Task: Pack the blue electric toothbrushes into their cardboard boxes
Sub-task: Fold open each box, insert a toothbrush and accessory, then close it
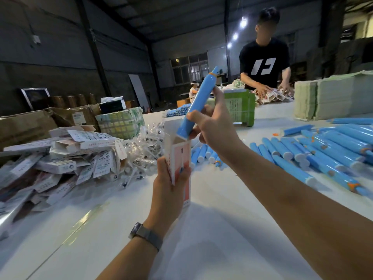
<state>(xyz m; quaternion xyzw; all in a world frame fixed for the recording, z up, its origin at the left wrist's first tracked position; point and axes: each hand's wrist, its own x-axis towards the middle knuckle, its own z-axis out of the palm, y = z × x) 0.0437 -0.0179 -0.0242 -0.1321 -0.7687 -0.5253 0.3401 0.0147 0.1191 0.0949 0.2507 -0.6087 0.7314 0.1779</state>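
Nearest, left hand (pixel 171 182) is gripping the upright cardboard box (pixel 180 158) above the counter (pixel 201 239) while right hand (pixel 214 128) is holding the blue electric toothbrush (pixel 198 104), base at the open mouth; insertion step, needing straighter alignment.

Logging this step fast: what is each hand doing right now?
Left hand: closed around the cardboard box, holding it upright with its top open.
Right hand: closed around the blue toothbrush, its base at the box's opening.

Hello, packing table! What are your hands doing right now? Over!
Left hand grips open cardboard box upright. Right hand holds blue toothbrush, base at box mouth, not yet in. Nothing blocking.
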